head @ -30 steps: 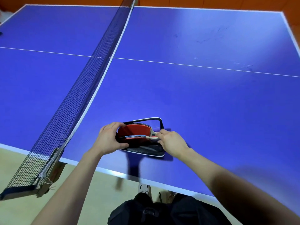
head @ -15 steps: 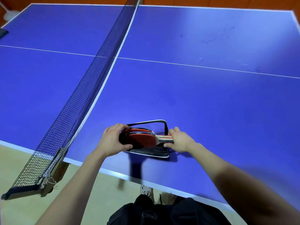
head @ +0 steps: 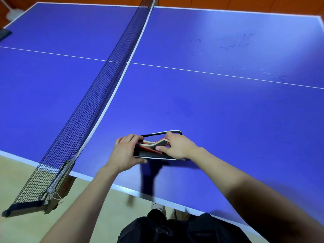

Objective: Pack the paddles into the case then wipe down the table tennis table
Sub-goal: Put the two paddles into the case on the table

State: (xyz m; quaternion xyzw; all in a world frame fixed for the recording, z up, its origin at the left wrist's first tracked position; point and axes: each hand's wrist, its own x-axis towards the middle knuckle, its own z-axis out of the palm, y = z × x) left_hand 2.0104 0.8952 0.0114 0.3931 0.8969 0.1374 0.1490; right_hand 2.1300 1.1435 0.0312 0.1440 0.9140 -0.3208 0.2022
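Note:
A black paddle case (head: 154,155) with white trim lies open on the blue table tennis table (head: 210,111) near its front edge. Two red paddles (head: 152,144) sit stacked inside it, tilted on edge so their pale wooden edges show. My left hand (head: 125,153) grips the left end of the case and the paddle heads. My right hand (head: 177,146) grips the paddle handles at the right end, just under the raised case lid (head: 164,132).
The dark net (head: 98,102) runs from the front left corner to the far edge, with its clamp post (head: 57,186) overhanging the floor. Smudges (head: 242,44) mark the far right half. A dark object (head: 4,33) lies at the far left edge.
The paddles have tipped from lying flat to standing on edge in the case. My right hand moved left over the handles, and the lid came lower.

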